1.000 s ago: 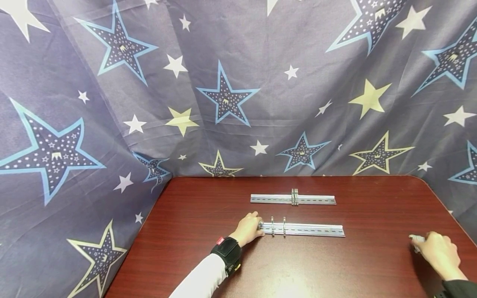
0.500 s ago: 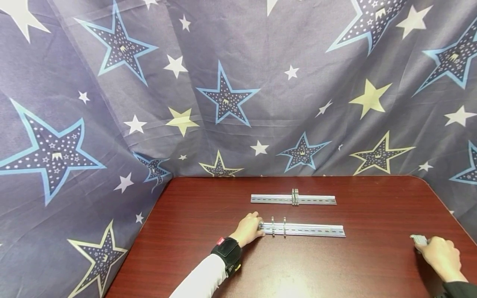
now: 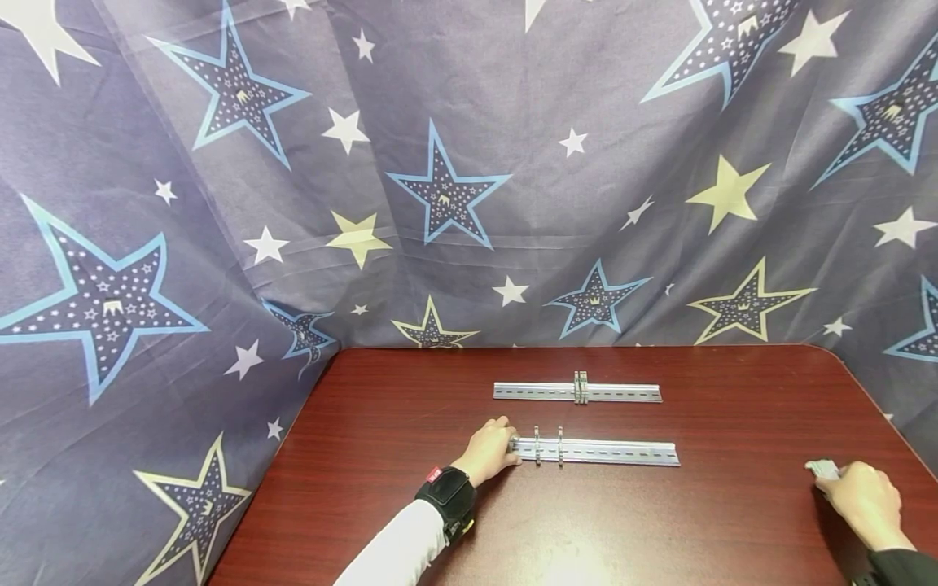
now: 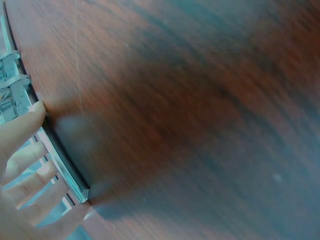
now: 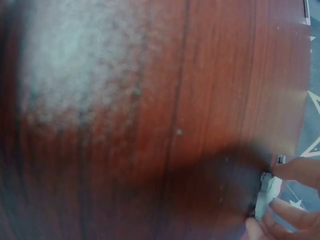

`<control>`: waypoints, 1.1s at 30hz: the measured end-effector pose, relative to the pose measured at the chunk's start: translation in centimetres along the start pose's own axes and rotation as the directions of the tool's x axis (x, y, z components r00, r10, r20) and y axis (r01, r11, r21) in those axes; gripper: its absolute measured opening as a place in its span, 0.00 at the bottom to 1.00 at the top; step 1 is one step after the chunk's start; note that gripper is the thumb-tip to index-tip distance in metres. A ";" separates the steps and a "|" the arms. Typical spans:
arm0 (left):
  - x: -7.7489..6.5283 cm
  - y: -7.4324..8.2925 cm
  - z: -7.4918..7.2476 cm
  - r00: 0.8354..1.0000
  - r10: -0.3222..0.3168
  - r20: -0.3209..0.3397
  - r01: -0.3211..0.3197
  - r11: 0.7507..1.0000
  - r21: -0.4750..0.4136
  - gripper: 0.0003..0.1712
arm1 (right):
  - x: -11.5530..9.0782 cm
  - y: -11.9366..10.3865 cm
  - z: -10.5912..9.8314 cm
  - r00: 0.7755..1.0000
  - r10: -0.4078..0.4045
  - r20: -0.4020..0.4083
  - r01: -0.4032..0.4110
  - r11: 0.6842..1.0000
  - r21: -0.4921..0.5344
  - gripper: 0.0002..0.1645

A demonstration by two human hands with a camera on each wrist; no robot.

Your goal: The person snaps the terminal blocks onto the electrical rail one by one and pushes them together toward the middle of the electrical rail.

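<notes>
My left hand (image 3: pixel 487 452) grips the left end of a silver slotted DIN rail (image 3: pixel 619 452) lying on the table. In the left wrist view the thumb (image 4: pixel 31 116) is on one long edge, with the other fingers across the rail. Two thin upright clips (image 3: pixel 560 446) stand apart on this rail, just right of the hand. Over at the right side, my right hand (image 3: pixel 865 503) pinches a small pale grey terminal block (image 5: pixel 266 194) between thumb and fingers. Part of the block is hidden behind the fingers.
Behind the near rail lies a second DIN rail (image 3: pixel 531 391), with clips (image 3: pixel 580 388) close together near its middle. Both rest on a reddish-brown wooden table (image 3: pixel 659 529). A grey star-patterned cloth (image 3: pixel 513 268) hangs along the back and sides.
The right hand has shifted and turned slightly, so more of the pale block shows beyond its fingers. The left hand and both rails look unmoved.
</notes>
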State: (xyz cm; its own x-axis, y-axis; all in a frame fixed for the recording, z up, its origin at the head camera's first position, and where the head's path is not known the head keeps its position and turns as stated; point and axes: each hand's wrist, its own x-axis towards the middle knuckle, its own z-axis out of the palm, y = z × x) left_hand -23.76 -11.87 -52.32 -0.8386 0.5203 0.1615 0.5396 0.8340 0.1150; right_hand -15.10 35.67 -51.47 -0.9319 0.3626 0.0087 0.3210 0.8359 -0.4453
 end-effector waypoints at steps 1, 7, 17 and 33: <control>0.0 0.0 0.0 1.000 0.000 0.000 0.000 1.000 0.001 0.16 | 0.0 -0.1 0.0 1.000 0.000 -0.005 0.000 1.000 0.007 0.14; 0.1 -0.1 0.0 1.000 0.001 0.000 -0.001 1.000 0.008 0.16 | 0.0 -0.4 0.0 0.999 -0.007 -0.039 0.009 0.999 0.039 0.17; 0.0 -0.1 0.1 1.000 0.000 -0.005 0.000 1.000 0.006 0.16 | -0.2 -0.9 0.0 0.993 -0.071 -0.099 0.076 0.996 0.043 0.21; -0.1 -0.1 0.2 1.000 0.004 -0.015 -0.004 1.000 0.018 0.16 | -0.2 -2.2 -0.4 0.989 -0.118 -0.089 0.123 0.991 0.059 0.12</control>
State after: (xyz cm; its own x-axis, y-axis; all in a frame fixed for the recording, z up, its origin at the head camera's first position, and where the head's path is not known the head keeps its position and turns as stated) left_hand -23.80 -11.97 -52.57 -0.8351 0.5209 0.1767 0.5414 0.8352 0.0965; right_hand -15.60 33.89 -50.14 -0.9446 0.2968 0.1403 0.1933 0.8483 -0.4929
